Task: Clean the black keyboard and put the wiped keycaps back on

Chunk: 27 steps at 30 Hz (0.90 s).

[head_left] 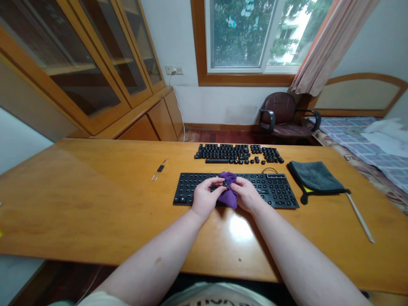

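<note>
A black keyboard base (277, 191) with its keycaps off lies on the wooden desk (95, 204). Over its middle, my left hand (204, 197) pinches a small black keycap (225, 184). My right hand (247, 194) is closed on a purple cloth (228, 193) bunched against that keycap. The two hands are close together, fingertips nearly touching. Behind the base, the removed black keycaps (237, 154) are laid out in rows.
A folded dark grey cloth (314, 177) lies right of the keyboard, with a thin pale stick (360, 217) beyond it. A small clear tool (159, 170) rests left of centre. Behind the desk stand a brown chair (285, 114), glass-fronted cabinets (95, 63) and a bed (366, 144).
</note>
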Each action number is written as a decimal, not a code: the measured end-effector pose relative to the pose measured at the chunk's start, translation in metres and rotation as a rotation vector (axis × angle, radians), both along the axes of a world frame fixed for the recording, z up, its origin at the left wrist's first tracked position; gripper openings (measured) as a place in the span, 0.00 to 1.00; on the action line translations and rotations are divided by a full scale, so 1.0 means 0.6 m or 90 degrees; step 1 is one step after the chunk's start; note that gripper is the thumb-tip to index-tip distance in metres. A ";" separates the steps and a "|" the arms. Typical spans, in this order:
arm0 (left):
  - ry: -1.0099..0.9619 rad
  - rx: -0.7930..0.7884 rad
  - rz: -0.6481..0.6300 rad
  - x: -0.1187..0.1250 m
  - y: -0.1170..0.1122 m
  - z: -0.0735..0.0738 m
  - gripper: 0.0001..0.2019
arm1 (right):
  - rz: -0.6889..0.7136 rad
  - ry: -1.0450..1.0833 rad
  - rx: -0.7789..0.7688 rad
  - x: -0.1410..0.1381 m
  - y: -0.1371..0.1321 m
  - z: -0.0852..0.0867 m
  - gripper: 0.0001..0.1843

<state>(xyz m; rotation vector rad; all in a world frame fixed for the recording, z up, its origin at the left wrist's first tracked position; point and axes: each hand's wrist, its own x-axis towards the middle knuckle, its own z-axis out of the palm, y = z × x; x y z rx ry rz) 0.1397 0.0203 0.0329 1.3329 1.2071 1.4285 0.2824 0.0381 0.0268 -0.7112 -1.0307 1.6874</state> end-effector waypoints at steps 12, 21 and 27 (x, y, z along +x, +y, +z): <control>-0.124 -0.085 -0.053 0.002 0.005 -0.003 0.11 | -0.128 -0.234 0.234 0.017 0.010 0.001 0.03; -0.168 -0.131 -0.079 0.005 -0.001 0.014 0.13 | -0.021 -0.284 0.266 0.021 0.009 0.011 0.07; -0.144 -0.124 -0.094 0.005 0.002 0.005 0.14 | -0.095 -0.284 0.253 0.026 0.011 0.002 0.06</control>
